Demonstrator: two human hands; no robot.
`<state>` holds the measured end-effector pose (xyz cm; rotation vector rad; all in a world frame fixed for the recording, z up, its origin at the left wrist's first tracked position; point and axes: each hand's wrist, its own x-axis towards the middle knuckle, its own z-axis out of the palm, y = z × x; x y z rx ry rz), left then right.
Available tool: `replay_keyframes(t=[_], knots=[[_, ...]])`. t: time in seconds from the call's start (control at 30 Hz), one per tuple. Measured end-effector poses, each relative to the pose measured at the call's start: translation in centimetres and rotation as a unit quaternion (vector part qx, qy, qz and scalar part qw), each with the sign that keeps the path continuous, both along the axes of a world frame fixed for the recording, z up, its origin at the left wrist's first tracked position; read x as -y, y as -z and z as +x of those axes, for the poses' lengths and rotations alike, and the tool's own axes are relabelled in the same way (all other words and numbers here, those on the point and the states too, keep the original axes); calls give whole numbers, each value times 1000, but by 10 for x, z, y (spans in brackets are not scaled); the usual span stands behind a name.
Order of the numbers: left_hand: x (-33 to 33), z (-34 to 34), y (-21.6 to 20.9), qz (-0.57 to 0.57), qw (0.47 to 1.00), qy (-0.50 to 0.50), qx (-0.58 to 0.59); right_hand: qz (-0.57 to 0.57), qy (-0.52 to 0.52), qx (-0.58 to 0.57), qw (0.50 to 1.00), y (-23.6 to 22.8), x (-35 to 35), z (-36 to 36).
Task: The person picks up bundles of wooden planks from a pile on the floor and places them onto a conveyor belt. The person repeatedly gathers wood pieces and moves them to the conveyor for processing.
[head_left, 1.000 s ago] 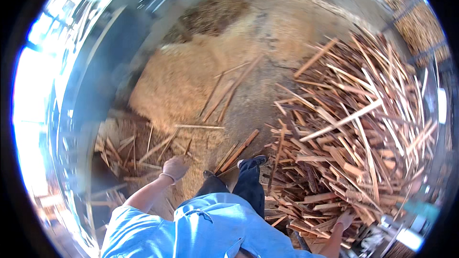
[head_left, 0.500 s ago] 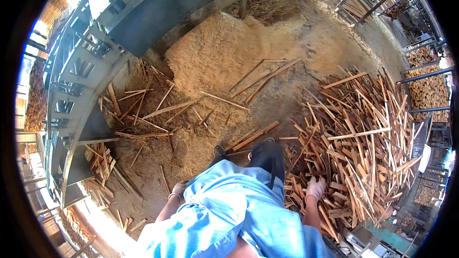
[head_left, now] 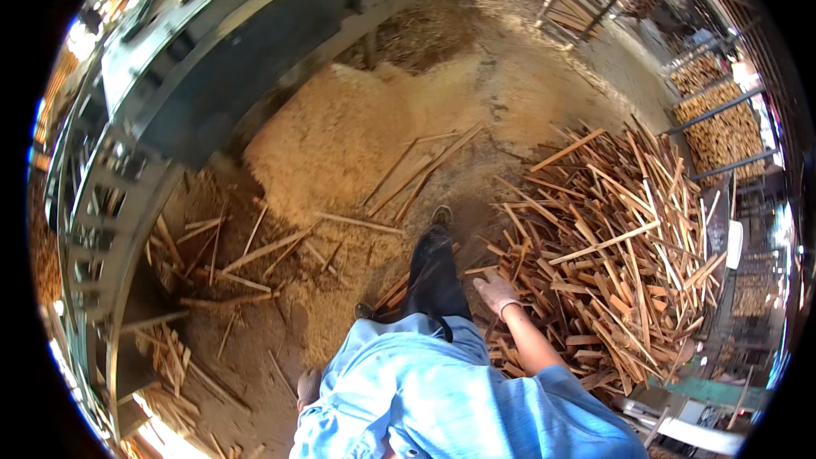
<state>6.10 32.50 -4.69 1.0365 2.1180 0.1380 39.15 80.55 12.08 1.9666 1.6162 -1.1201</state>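
My right hand [head_left: 495, 292], in a pale glove, reaches forward at the left edge of a large heap of wood strips [head_left: 605, 265]. Its fingers look stretched out, and I see nothing held in it. My left hand [head_left: 308, 386], in a darker glove, hangs low beside my blue shirt [head_left: 442, 382]. Its fingers are mostly hidden, so their pose is unclear. Just ahead of my right hand lies the end of a short pale strip [head_left: 481, 269]. One dark-trousered leg [head_left: 433, 268] is stretched forward, its shoe [head_left: 443, 216] on the dusty floor.
A mound of sawdust [head_left: 319, 140] lies ahead, beside a long grey metal machine [head_left: 229, 76] curving along the left. Loose strips [head_left: 255, 268] are scattered on the floor between the machine and me. Stacked wood [head_left: 722, 132] stands behind metal bars at the far right.
My leg has stepped forward and the view has shifted to the right. My right hand has swung forward from beside the heap to its left edge. My left hand stays low at my side.
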Motion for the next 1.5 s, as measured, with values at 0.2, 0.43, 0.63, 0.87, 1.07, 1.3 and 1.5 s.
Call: replay_keyframes(t=[0.2, 0.43, 0.63, 0.87, 1.07, 1.3, 1.5], knots=[[-123, 18, 2, -198, 943, -249, 94, -46, 1, -68, 997, 84, -54, 80], [-306, 54, -12, -268, 944, -194, 4, -73, -270, -48, 959, 180, -131, 221], [-447, 38, -58, -79, 991, 78, 76, 6, 444, -278, 852, 88, -262, 225], [-535, 70, -52, -94, 971, -164, 146, -33, 142, -156, 977, 95, -372, 195], [-557, 118, -2, -15, 990, -93, 101, 113, -550, -57, 826, 178, -495, 242], [-580, 192, 17, -117, 954, -251, 113, -63, -344, -113, 930, 152, -618, 136], [-660, 239, -14, -5, 859, -481, 174, -65, -437, -77, 894, 140, -693, 103]])
